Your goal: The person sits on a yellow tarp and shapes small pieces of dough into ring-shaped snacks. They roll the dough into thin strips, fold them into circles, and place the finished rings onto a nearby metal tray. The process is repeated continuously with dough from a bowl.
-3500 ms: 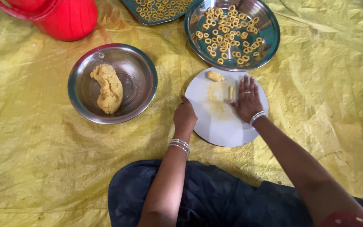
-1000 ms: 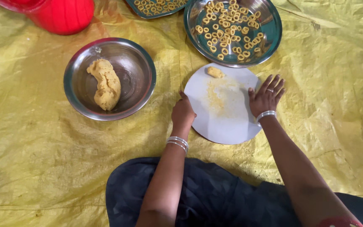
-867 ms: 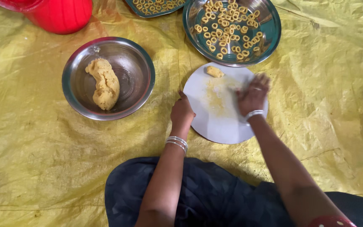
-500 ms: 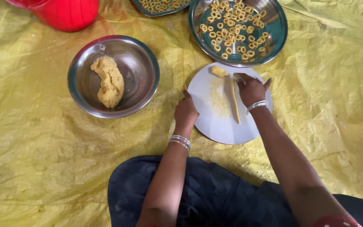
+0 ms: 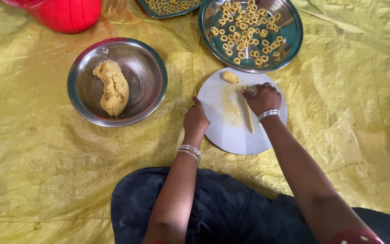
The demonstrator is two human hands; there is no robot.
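Note:
A round white board [image 5: 235, 135] lies on the yellow sheet in front of me. On it lies a thin rolled strand of yellow dough [image 5: 248, 116], with a small dough lump [image 5: 231, 77] at the board's far edge. My right hand [image 5: 262, 97] is curled over the strand's far end, fingers pinching it. My left hand [image 5: 195, 120] rests at the board's left rim, fingers closed against the edge. Both wrists wear silver bangles.
A steel bowl [image 5: 86, 104] at the left holds a large lump of dough [image 5: 111, 86]. A steel plate [image 5: 290, 45] beyond the board carries several small dough rings. Another tray [image 5: 168, 7] with rings and a red container [image 5: 66, 13] sit at the top edge. The yellow sheet [image 5: 46, 171] covers the floor.
My right hand was flat, rolling dough on the board; now a thin strand lies there and the hand is curled on its far end. My left hand stayed at the rim.

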